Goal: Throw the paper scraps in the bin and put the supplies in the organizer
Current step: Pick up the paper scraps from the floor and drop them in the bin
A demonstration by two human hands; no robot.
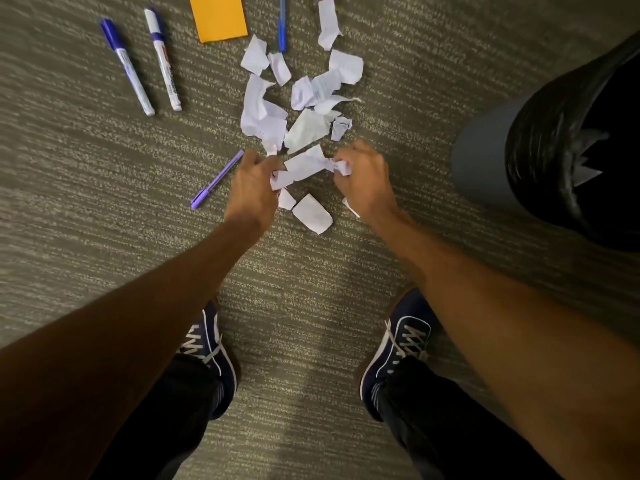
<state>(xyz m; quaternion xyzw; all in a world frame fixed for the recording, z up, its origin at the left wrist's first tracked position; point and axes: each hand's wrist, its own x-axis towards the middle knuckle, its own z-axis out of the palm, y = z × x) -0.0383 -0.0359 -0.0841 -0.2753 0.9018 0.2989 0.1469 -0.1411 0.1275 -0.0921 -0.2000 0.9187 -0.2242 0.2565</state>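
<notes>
Several torn white paper scraps (266,112) lie scattered on the carpet in front of me. My left hand (251,188) pinches one scrap (282,178) at the near edge of the pile. Close beside it, my right hand (363,181) is closed around a crumpled scrap (341,166). The grey bin (485,157) with a black liner stands to the right, and a few white scraps lie inside it. Two markers (128,65) (162,57), a purple pen (218,178), a blue pen (282,24) and an orange sticky pad (220,17) lie on the floor. No organizer is in view.
The floor is grey striped carpet (86,209). My two dark blue shoes (207,344) (398,344) stand just behind the pile. The bin is within arm's reach at the right edge of the view.
</notes>
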